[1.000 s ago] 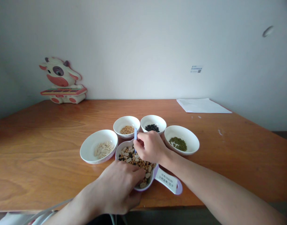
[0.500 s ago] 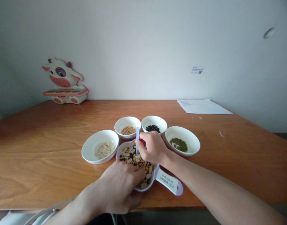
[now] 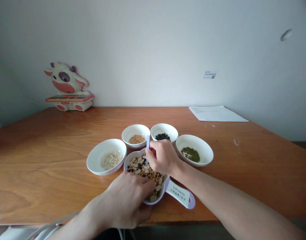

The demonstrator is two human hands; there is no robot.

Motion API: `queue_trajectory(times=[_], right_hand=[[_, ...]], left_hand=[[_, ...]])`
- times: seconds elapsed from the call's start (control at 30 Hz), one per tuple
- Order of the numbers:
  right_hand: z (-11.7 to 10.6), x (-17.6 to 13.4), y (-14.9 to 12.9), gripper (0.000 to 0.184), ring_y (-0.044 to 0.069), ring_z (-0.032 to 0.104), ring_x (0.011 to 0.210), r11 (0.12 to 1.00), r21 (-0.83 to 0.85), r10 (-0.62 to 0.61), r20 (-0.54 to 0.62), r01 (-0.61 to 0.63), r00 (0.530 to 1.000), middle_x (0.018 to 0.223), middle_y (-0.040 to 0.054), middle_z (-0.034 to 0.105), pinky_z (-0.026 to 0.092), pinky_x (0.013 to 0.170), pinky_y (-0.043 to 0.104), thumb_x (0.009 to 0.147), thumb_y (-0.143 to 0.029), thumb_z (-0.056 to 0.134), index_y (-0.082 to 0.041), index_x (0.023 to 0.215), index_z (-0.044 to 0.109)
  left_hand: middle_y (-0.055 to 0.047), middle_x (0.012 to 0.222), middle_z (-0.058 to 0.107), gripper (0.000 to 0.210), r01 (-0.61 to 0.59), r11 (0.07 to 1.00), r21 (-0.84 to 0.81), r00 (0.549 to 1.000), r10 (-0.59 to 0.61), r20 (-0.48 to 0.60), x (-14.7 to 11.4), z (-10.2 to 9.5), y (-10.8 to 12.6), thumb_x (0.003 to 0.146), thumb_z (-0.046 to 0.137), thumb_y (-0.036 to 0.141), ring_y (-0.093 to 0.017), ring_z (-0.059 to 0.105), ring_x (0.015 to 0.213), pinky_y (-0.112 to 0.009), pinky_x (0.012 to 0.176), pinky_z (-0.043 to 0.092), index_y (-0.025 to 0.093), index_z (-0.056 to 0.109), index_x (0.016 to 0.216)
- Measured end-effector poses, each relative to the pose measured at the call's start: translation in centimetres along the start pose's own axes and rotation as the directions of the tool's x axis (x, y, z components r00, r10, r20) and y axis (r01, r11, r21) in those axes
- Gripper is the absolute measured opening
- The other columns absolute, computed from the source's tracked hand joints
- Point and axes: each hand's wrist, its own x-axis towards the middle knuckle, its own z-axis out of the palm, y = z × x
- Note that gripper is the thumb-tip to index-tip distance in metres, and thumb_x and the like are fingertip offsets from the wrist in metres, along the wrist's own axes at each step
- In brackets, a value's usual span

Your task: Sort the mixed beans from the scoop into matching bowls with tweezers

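My right hand (image 3: 165, 155) pinches a slim light-blue stick (image 3: 148, 142) between thumb and fingers, its lower end down among the mixed beans and nuts. The mix, with peanut halves, yellow beans and dark beans, fills a purple-rimmed handled bowl (image 3: 165, 183). My left hand (image 3: 129, 196) is closed on the near left rim of this bowl, fingers over the inside and thumb outside; its fingertips are partly hidden. A labelled handle (image 3: 179, 193) points to the lower right. Around the far side stand white bowls of peanut halves (image 3: 94, 161), yellow beans (image 3: 126, 133), black beans (image 3: 174, 131) and green beans (image 3: 208, 155).
A cow-shaped toy keyboard (image 3: 69, 98) stands at the back left of the wooden table (image 3: 38, 166). White papers (image 3: 216, 114) lie at the back right. Pale cables (image 3: 53, 225) hang by the front edge at lower left.
The blue stick has tipped slightly, its upper end shifting a little to the right with the right fingers. The left hand and the bowls stay as they were.
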Motion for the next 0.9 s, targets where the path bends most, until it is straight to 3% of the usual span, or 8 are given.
queue_trajectory(times=[0.9], right_hand=[[0.10,0.03,0.05,0.027,0.009,0.040,0.045,0.999,-0.041,0.003,0.035,-0.001,0.999,0.048,0.0014,0.053,0.023,0.049,0.026,0.080,-0.023,0.051,-0.016,0.055,0.052]], left_hand=[[-0.001,0.080,0.065,0.013,0.012,1.000,0.011,1.000,-0.012,0.014,0.00,-0.13,0.02,0.070,0.061,0.022,-0.021,0.060,0.071,-0.033,0.060,0.039,0.022,0.050,0.077]])
